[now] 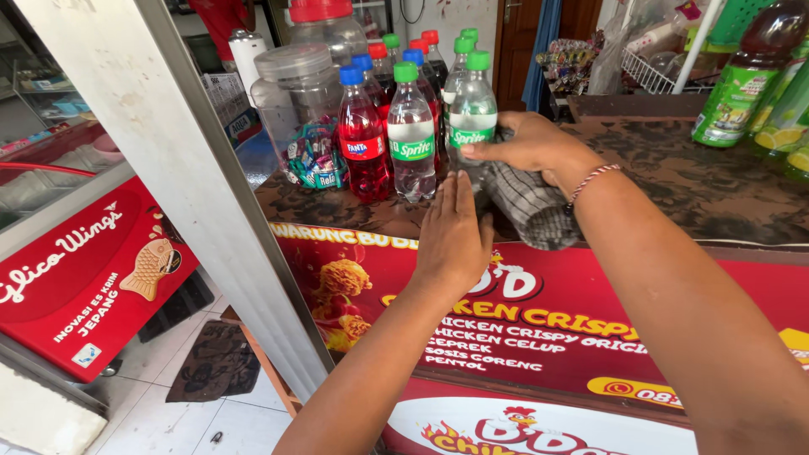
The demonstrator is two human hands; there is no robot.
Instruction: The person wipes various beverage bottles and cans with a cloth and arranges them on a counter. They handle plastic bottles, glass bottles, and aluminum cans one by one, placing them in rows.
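The clear soda bottle with the green cap (472, 114) stands at the front of the bottle cluster on the dark counter (691, 190). My right hand (529, 145) presses a grey checked cloth (529, 206) against it — fingers closed on the cloth. My left hand (453, 236) lies flat and open at the counter edge, holding nothing. Just left stand another green-capped bottle (410, 131) and a red soda bottle (362, 135).
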